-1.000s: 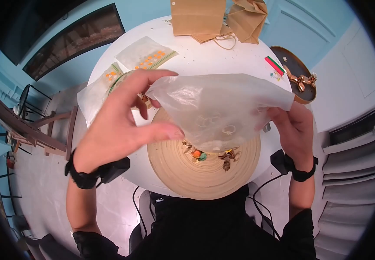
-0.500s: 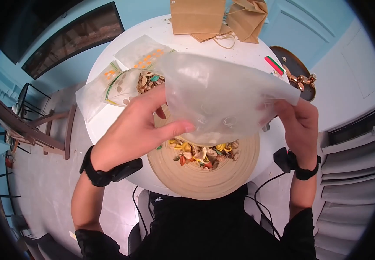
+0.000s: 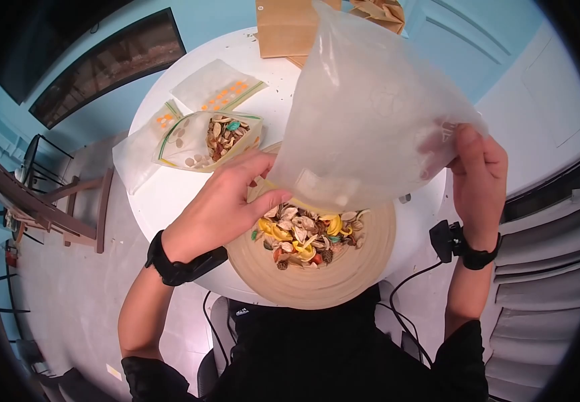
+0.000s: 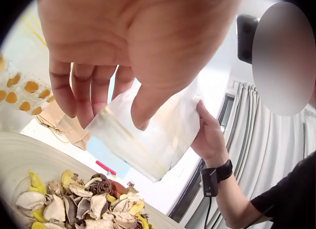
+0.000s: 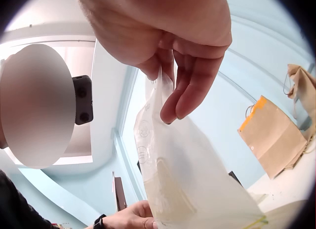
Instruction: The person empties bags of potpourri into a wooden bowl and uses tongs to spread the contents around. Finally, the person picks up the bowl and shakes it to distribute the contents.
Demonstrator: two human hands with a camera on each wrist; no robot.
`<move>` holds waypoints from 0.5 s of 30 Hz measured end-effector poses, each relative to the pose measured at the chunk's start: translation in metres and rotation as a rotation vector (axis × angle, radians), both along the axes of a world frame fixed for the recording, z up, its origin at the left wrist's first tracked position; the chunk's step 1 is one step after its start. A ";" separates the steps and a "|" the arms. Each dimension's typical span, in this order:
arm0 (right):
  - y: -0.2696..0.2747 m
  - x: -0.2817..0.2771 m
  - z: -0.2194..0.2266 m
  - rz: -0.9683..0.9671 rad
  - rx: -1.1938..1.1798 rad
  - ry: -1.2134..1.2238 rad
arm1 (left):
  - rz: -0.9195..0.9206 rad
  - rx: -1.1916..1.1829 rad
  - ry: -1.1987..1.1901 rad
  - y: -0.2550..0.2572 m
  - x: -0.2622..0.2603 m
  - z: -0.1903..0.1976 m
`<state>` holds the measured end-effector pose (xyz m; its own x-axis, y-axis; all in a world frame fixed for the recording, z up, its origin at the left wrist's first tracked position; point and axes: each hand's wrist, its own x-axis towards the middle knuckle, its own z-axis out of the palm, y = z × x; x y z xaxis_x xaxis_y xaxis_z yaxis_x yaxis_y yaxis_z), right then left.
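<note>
In the head view a frosted plastic bag [image 3: 370, 100] is tilted with its mouth low over a round ridged wooden board [image 3: 316, 288]. My right hand [image 3: 481, 187] pinches its upper right corner; the right wrist view shows the folded film between thumb and fingers of that hand [image 5: 168, 36]. At the bag's lower left edge is my left hand [image 3: 226, 204], its thumb on the near side and fingers around the edge, as the left wrist view shows too [image 4: 138, 41]. Dried petals, yellow pieces and small cones lie heaped [image 3: 303, 234] on the board below.
Left of the board stands an open clear bag [image 3: 186, 141] holding dried pieces. Flat bags with orange marks [image 3: 213, 84] lie beyond it on the white table [image 3: 162, 208]. Brown paper bags [image 3: 283, 30] are at the far edge. A red stick [image 4: 106, 167] shows in the left wrist view.
My right hand has lifted its corner, so the bag slants more steeply. The heap on the board has grown from a few pieces. My left hand has moved slightly down, uncovering the open bag.
</note>
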<state>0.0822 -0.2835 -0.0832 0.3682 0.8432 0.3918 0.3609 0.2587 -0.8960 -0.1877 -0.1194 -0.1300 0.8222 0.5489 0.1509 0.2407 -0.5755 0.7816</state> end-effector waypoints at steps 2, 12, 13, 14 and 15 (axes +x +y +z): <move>-0.004 0.002 0.001 0.003 -0.017 0.026 | 0.003 -0.023 0.000 -0.003 0.000 0.000; 0.001 -0.010 -0.009 0.078 -0.016 0.052 | 0.070 -0.009 -0.001 -0.009 0.003 0.001; -0.001 -0.005 -0.008 0.061 -0.012 0.046 | 0.060 0.065 0.010 -0.010 0.004 0.002; 0.000 0.002 -0.009 0.041 -0.019 0.031 | 0.044 0.069 0.006 -0.008 0.003 0.001; -0.001 0.008 -0.009 0.022 -0.026 0.019 | 0.087 0.051 0.005 -0.006 -0.001 -0.001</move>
<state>0.0901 -0.2843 -0.0927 0.3565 0.8610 0.3627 0.3383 0.2429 -0.9091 -0.1889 -0.1251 -0.1312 0.7726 0.6100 0.1761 0.2957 -0.5912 0.7504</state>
